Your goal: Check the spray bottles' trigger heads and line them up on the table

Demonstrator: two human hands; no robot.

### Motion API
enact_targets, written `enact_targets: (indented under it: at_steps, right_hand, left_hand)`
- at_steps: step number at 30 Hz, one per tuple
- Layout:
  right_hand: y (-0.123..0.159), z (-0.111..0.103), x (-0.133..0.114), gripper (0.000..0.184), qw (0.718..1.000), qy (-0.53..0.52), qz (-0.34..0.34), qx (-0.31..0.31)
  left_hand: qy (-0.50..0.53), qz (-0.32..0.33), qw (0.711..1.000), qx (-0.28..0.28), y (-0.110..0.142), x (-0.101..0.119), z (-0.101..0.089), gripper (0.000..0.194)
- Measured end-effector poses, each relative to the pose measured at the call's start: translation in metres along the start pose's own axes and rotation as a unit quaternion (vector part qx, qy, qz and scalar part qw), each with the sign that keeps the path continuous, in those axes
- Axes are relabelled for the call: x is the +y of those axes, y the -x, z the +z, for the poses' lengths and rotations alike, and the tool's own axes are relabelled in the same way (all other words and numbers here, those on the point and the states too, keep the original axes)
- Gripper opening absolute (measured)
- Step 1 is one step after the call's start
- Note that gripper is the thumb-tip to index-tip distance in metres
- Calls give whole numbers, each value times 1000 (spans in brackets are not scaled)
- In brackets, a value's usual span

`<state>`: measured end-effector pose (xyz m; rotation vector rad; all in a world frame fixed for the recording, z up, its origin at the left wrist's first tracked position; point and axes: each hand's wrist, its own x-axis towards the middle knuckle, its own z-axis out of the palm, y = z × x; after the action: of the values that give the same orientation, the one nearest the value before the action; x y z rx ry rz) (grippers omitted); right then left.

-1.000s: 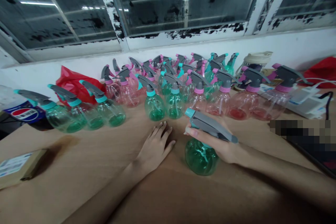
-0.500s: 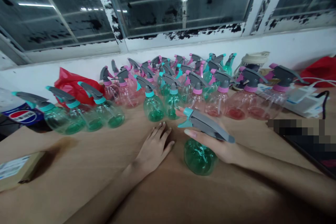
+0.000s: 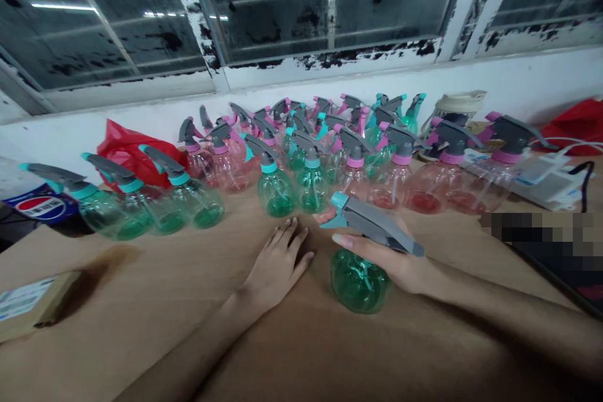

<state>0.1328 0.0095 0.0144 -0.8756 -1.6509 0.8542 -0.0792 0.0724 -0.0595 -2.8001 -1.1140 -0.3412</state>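
Note:
My right hand (image 3: 393, 257) is wrapped round the neck of a green spray bottle (image 3: 358, 282) with a grey and teal trigger head. The bottle's base is on or very close to the wooden table (image 3: 301, 352); its nozzle points left and away from me. Flat on the table to the left lies my left hand (image 3: 277, 260), fingers spread, holding nothing. Just beyond its fingertips stands another green spray bottle (image 3: 276, 191). A second green one (image 3: 313, 187) is beside that, followed by several pink spray bottles (image 3: 426, 185) in the front row.
Three green spray bottles (image 3: 162, 207) stand at the left before a red plastic bag (image 3: 136, 144). Many more bottles crowd toward the wall. A Pepsi-labelled bottle (image 3: 40, 207) lies far left, near a cardboard box (image 3: 40, 301). White power strips (image 3: 541, 185) and a dark device (image 3: 556, 257) are right.
Little differs. My right hand and the green spray bottle in it have barely shifted; my left hand stays in place on the table.

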Motion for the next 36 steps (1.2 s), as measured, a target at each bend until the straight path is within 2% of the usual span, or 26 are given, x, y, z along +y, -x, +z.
enact_targets:
  at_steps: [5,14,20,24,30,34,36]
  right_hand:
    - [1,-2,0,13,999,34,1,7]
    - [1,-1,1,16,994,103,2,34]
    - [-1,0,2,19,998,52,-12,21]
    - [-1,4,4,29,997,60,-22,50]
    - [1,5,7,38,992,81,-32,88]
    - [3,6,8,31,991,87,-33,96]
    - [2,9,8,28,990,86,-28,103]
  left_hand:
    - [5,-4,1000,-12,-1,1,-1,44]
    - [11,-10,1000,-21,1,1,-2,44]
    - [11,-6,1000,-11,1,1,-2,44]
    - [27,-12,1000,-7,1,-1,-1,43]
    - [155,-22,986,58,4,8,-3,32]
    - [256,-3,964,70,10,20,-17,26]
    - [307,25,948,83,13,24,-25,30]
